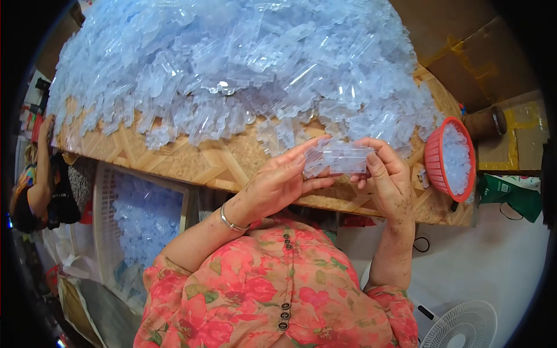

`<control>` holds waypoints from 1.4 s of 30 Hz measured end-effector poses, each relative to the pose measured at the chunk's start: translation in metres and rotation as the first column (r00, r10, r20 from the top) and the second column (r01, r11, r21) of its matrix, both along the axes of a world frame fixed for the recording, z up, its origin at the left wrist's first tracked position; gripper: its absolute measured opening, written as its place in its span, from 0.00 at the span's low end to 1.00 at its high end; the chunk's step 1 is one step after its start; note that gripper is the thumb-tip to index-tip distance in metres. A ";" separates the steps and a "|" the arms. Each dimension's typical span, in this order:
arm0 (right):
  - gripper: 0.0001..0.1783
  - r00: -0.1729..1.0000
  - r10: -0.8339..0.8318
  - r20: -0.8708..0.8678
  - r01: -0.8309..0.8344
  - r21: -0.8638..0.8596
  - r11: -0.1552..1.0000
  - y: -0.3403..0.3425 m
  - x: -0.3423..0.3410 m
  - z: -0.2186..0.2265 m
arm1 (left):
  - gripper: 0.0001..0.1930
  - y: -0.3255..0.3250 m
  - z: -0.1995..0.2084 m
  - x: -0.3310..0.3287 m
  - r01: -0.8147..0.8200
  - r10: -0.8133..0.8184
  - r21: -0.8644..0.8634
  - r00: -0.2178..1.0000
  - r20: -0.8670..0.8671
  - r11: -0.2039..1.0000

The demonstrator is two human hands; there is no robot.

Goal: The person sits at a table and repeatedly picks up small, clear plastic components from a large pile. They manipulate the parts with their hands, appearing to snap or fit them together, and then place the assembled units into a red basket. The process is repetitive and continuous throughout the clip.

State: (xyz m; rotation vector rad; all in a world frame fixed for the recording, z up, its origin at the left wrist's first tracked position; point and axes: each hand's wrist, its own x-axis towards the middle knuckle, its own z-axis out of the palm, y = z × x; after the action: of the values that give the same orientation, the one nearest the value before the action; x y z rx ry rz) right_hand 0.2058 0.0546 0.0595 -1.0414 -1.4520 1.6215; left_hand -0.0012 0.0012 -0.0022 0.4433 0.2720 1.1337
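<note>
Between both hands, just above the near edge of the table, is a small bundle of clear plastic pieces (346,158), flat and ribbed. My left hand (282,177) closes on its left end, where several pieces fan out. Thumb and fingers of my right hand (387,177) pinch its right end. Past the hands, a large heap of similar clear, bluish plastic pieces (249,64) covers most of the table. A few loose pieces (278,134) lie close beyond my fingers.
The wood-patterned table (191,165) curves in front of me. A red plastic basket (432,153) of small clear pieces stands at its right edge. A white crate (104,232) with more pieces sits lower left. A fan (464,327) is lower right. Another person's arm (42,168) shows far left.
</note>
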 end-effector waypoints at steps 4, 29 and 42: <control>0.14 0.979 0.102 0.174 -0.105 0.013 0.994 0.001 -0.007 0.003 | 0.30 -0.001 0.000 -0.002 0.011 -0.011 0.007 1.000 0.005 1.000; 0.25 0.694 -0.541 0.474 0.088 0.690 0.718 0.194 0.030 -0.009 | 0.35 0.004 0.010 -0.003 0.056 -0.058 -0.056 0.998 -0.032 0.997; 0.22 0.788 -0.400 0.468 0.075 0.572 0.817 0.344 0.062 -0.087 | 0.30 0.001 -0.029 0.010 0.117 -0.118 0.016 0.986 0.118 0.993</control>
State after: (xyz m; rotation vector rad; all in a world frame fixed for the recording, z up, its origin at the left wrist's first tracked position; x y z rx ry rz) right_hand 0.2676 0.3991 -0.0278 -1.3712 -1.9027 0.6430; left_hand 0.0091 0.0024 -0.0317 0.3932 0.1355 1.0414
